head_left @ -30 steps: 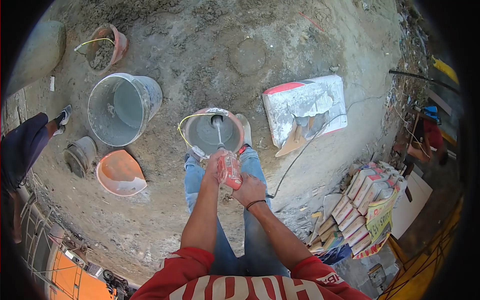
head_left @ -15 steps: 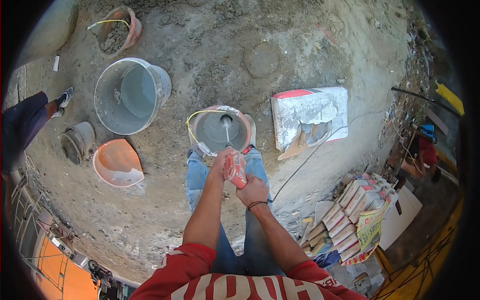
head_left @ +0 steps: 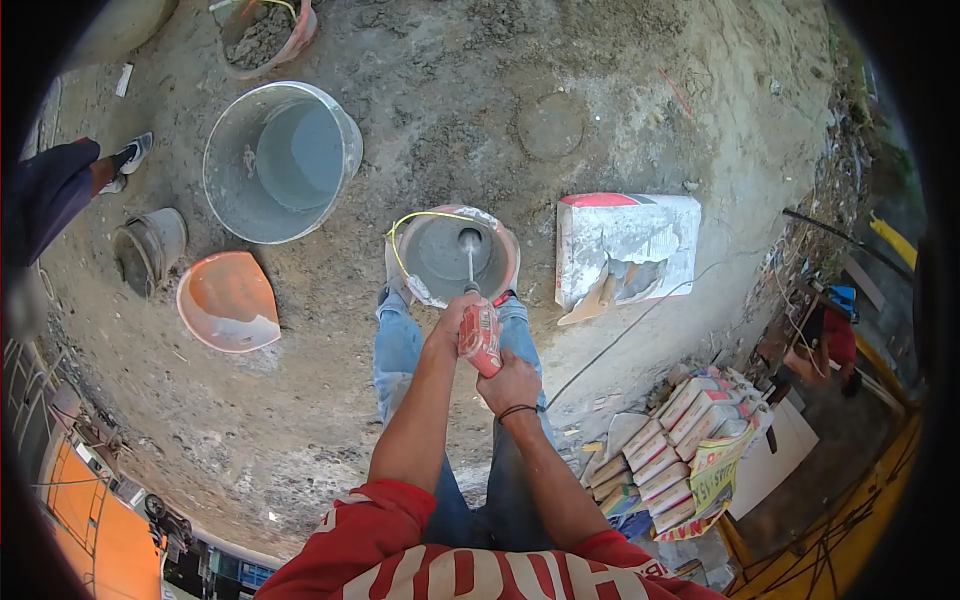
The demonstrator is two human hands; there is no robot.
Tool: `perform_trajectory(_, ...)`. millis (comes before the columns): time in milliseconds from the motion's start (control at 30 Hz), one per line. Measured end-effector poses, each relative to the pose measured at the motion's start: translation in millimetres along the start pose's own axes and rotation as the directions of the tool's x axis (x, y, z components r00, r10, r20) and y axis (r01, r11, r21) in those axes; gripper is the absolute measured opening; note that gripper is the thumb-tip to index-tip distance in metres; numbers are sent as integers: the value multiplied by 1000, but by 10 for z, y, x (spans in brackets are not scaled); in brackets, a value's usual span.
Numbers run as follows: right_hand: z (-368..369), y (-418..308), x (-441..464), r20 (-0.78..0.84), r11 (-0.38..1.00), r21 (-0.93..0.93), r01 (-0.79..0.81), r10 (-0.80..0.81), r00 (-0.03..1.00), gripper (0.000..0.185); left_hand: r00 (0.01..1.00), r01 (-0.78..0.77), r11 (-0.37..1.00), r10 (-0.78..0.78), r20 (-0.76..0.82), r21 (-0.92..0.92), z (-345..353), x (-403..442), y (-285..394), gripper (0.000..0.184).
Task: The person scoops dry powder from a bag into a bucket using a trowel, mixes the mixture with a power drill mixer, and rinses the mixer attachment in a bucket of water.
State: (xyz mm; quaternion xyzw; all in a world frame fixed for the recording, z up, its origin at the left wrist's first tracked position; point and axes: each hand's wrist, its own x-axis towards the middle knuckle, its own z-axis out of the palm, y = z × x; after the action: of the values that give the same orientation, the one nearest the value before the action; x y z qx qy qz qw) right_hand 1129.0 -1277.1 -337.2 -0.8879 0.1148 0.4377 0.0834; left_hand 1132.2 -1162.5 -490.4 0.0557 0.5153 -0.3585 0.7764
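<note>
Both of my hands grip a red electric drill (head_left: 480, 338), its casing smeared with dried cement. My left hand (head_left: 452, 322) is closed round the front of the body, beside the chuck. At the rear, my right hand (head_left: 510, 386) wraps the handle, and a black cord runs off from there. A mixing paddle shaft (head_left: 470, 262) reaches from the drill into a bucket (head_left: 508, 250) held between my feet. Grey wet mix (head_left: 435, 262) lies inside the bucket, hiding the paddle's lower end. The bucket has a yellow handle (head_left: 398, 225).
A torn cement bag (head_left: 665, 235) lies to the right. Left are a large tub with water (head_left: 228, 190), an orange scoop-shaped container (head_left: 220, 300), a small pail (head_left: 165, 240) and a bucket of mortar (head_left: 298, 42). Stacked bags (head_left: 665, 460) stand lower right. People are at both edges.
The view has shifted a little, so the buckets and bag sit at slightly different places. Both hands keep their hold on the drill, with the shaft still in the bucket.
</note>
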Motion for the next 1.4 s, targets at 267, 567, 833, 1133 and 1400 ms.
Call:
perform_trajectory(267,-42,-111,-28,25,997,-23,-79,79,997,32,998,51,998,-50,30,-22,-128,147,-60,26)
perform_trajectory(567,108,-144,-72,29,996,-69,-53,55,998,30,1000,18,999,-19,-20,-48,-237,70,-95,30)
perform_trajectory(833,71,-144,-143,30,992,-122,-20,23,999,29,999,12,994,-6,54,-113,-281,2,-169,25)
perform_trajectory(1133,26,-5,-66,51,993,-99,67,-62,997,29,999,-48,976,51,6,-214,-321,48,-301,32)
perform_trajectory(1400,109,77,-82,39,989,-83,118,-116,993,26,1000,-13,980,18,25,-199,-346,-107,-266,37)
